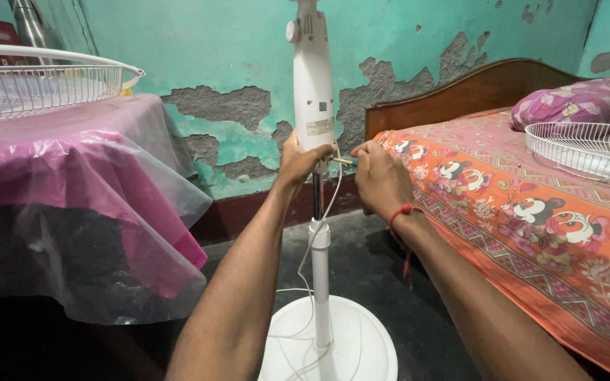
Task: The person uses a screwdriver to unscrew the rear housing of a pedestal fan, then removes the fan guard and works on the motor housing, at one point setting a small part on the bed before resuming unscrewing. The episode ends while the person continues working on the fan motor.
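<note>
Between the covered table [72,148] and the bed [531,219], a white pedestal fan stand [313,92] is seen upright on its round base [333,346], which is set on the dark floor [368,261]. The lower end of the white upper column is gripped by the left hand [298,161], fingers wrapped closed around it. The right hand [381,176] is held just beside the column at the same height, closed on a small yellow-handled tool [342,161] whose tip is pointed at the column's bottom edge. A red thread band [404,212] is worn on the right wrist. A thin white cord [305,271] is seen hanging from the column down to the base. One wire fan guard [44,81] is placed on the pink plastic-covered table at left, another wire guard [587,152] on the orange patterned bedspread at right, near a purple pillow [587,99]. Behind, a turquoise wall [199,42] with peeled patches is visible
</note>
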### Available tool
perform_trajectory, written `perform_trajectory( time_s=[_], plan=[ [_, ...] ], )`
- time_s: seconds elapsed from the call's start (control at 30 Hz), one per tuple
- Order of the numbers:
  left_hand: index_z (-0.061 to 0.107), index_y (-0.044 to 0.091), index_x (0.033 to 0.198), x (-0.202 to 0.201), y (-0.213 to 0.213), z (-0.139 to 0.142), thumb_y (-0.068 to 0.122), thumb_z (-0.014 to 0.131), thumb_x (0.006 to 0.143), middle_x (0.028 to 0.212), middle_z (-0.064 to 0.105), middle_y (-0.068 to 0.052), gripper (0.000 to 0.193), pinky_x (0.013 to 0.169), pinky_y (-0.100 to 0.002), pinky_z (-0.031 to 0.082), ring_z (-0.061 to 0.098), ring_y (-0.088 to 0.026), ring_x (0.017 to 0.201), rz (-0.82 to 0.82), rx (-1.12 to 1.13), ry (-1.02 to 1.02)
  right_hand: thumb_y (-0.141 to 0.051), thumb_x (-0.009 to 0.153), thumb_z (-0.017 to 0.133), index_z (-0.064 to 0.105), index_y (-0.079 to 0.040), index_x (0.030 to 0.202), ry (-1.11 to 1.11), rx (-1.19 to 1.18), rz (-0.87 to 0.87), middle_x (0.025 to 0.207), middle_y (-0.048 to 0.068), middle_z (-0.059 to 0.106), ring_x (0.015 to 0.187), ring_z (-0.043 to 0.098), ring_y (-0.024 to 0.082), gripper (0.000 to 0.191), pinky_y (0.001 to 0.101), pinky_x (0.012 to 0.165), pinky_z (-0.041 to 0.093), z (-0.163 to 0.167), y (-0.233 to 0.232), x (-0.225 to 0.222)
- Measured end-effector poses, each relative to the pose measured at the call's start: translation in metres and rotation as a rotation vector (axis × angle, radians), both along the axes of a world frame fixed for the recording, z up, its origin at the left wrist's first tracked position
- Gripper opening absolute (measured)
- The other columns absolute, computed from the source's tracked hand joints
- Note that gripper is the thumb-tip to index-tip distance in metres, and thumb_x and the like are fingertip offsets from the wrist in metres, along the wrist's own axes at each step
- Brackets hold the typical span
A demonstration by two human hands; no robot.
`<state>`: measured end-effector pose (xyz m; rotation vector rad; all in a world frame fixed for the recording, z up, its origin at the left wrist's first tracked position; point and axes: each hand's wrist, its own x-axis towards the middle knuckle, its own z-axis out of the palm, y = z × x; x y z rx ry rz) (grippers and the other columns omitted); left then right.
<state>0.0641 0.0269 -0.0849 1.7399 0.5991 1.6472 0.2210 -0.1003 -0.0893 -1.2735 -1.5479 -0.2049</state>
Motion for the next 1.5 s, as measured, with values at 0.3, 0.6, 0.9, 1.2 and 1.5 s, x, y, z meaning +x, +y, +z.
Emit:
perform_trajectory(
  time_s=[0.3,0.6,0.9,1.2,1.5],
  plan=[
    [0.061,0.000,0.115,0.001,-0.004,-0.002,0.010,0.081,0.071,0.099,0.074,-0.011,0.049,0.078,-0.036,0.060,0.073,-0.020,0.086,0.009,0.034,0.000,-0.025,0.097,0.060,0.051,-0.001,0.121,-0.178,-0.103,0.046,0.086,0.021,0.071,0.087,0.069,0.041,0.035,0.0509,0.079,0.050,-0.004,-0.011,0.016],
    [0.059,0.001,0.119,0.001,-0.006,0.000,0.010,0.081,0.070,0.102,0.074,-0.012,0.054,0.080,-0.036,0.062,0.075,-0.021,0.089,0.000,-0.003,-0.015,-0.007,0.090,0.063,0.060,-0.001,0.095,-0.508,0.261,-0.065,0.083,0.019,0.066,0.084,0.067,0.039,0.009,0.0502,0.073,0.052,-0.011,-0.017,0.012],
    [0.060,0.001,0.118,-0.001,-0.007,-0.001,0.011,0.082,0.070,0.102,0.074,-0.012,0.053,0.080,-0.036,0.061,0.074,-0.021,0.090,-0.019,-0.003,-0.011,-0.026,0.102,0.057,0.068,-0.001,0.093,-0.361,-0.009,-0.187,0.077,0.026,0.069,0.077,0.070,0.045,0.029,0.0563,0.070,0.054,-0.001,-0.017,-0.002],
    [0.061,0.002,0.119,0.000,-0.012,-0.001,0.012,0.083,0.070,0.102,0.074,-0.011,0.054,0.080,-0.035,0.059,0.073,-0.020,0.089,-0.025,-0.001,-0.037,-0.025,0.094,0.052,0.077,0.000,0.079,0.120,-0.261,0.022,0.076,0.019,0.076,0.064,0.065,0.034,0.039,0.0484,0.062,0.048,-0.011,0.044,0.013],
    [0.061,0.001,0.120,-0.002,-0.013,-0.003,0.013,0.082,0.070,0.103,0.075,-0.011,0.055,0.081,-0.036,0.060,0.074,-0.020,0.091,-0.052,-0.014,-0.019,-0.028,0.100,0.051,0.075,-0.001,0.085,0.338,-0.503,0.315,0.059,0.012,0.054,0.045,0.045,0.019,0.039,0.0379,0.046,0.034,-0.015,0.036,0.035]
  ],
)
